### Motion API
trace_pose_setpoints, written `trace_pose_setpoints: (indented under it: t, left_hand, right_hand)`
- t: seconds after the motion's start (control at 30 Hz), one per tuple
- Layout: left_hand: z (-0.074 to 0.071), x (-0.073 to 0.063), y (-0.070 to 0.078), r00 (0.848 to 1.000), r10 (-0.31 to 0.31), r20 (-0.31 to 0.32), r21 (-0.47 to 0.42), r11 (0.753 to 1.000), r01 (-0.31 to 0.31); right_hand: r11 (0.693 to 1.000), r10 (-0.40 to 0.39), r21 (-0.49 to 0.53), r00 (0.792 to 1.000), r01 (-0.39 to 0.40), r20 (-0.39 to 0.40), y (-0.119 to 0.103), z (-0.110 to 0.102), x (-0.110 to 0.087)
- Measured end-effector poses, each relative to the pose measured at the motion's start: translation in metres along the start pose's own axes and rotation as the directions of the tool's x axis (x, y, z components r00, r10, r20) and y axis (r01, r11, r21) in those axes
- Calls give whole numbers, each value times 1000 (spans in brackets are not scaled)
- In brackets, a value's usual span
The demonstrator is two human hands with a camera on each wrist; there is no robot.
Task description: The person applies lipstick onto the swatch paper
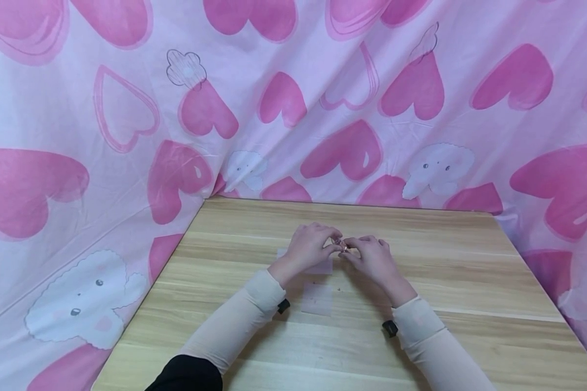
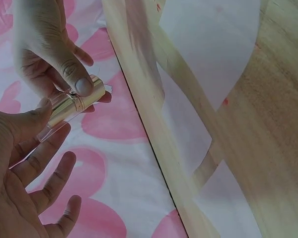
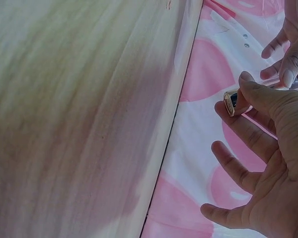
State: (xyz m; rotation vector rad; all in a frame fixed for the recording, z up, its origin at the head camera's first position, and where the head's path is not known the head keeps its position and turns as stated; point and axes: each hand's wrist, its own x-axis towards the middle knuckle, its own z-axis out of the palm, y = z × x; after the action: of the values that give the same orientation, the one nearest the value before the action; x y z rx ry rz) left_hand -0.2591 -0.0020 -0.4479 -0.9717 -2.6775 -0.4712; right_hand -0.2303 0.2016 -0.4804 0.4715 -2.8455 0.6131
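Between my two hands is a lipstick tube (image 2: 64,109) with a gold body and a clear end, tilted above the table. My left hand (image 1: 309,247) pinches the clear end with thumb and index finger; its other fingers (image 2: 54,183) are spread. From the opposite side, my right hand (image 1: 374,260) pinches the gold end between thumb and index finger. The right wrist view shows the flat gold end (image 3: 230,103) beyond the right thumb, while fingers hide much of the tube. Two thin whitish sheets lie beneath and nearer me, including the near sheet (image 1: 317,298).
The wooden table (image 1: 450,260) carries small reddish specks (image 2: 226,101) by the sheets. A pink heart-patterned cloth (image 1: 279,152) hangs behind and at the sides. Small black devices sit at both wrists, one under the right cuff (image 1: 389,328).
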Motion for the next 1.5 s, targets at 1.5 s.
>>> trace_pose_setpoints:
  t: [1.5]
  left_hand:
    - [-1, 0, 3, 1000, -17, 20, -8, 1000, 17]
  right_hand:
    - [1000, 6, -7, 1000, -6, -4, 3, 1, -2]
